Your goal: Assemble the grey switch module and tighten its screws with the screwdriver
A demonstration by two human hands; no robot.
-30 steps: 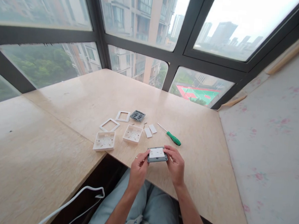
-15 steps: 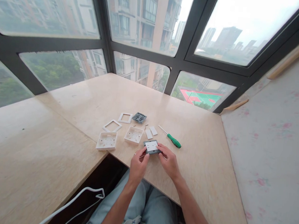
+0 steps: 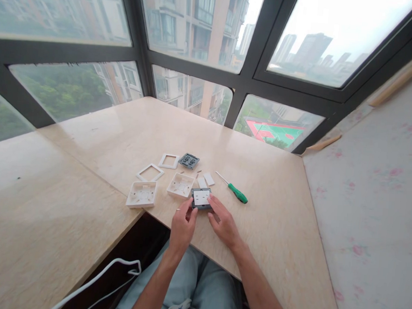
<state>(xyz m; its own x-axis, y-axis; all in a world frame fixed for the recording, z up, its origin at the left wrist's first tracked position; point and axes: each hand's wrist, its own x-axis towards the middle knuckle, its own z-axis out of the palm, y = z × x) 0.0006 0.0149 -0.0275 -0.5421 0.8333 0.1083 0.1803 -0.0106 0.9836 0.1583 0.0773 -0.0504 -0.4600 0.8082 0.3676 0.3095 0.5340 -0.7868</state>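
Left hand (image 3: 183,223) and right hand (image 3: 224,224) both have their grip on the socket module (image 3: 200,199) between them, its hidden underside leaving contact with the counter (image 3: 279,216) unclear, one white strip (image 3: 201,182) partly covered behind.

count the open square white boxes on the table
2. One white box sits at the table's edge, to the left of the left hand; the other box is to its right, just beyond that hand. Neither seems hidden.
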